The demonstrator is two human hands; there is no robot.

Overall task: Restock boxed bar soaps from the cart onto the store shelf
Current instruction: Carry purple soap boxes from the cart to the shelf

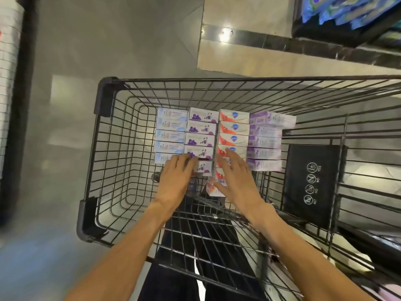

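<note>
Boxed bar soaps fill the black wire cart point(104, 135) in four columns: pale blue boxes point(171, 135), white boxes with purple print point(201, 128), red-and-white boxes point(234, 128) and lilac boxes point(264, 142). My left hand point(175, 177) reaches into the cart, its fingers resting on the nearest blue and purple-print boxes. My right hand point(236, 179) lies with straight fingers over the nearest red-and-white boxes, its thumb against one of them point(214, 189). Neither hand plainly grips a box.
The cart's black folded child-seat flap point(312, 183) stands to the right of the boxes. A shelf of white packs point(8, 83) runs along the left edge. Blue packs point(347, 11) sit on a dark shelf at the top right. Grey floor surrounds the cart.
</note>
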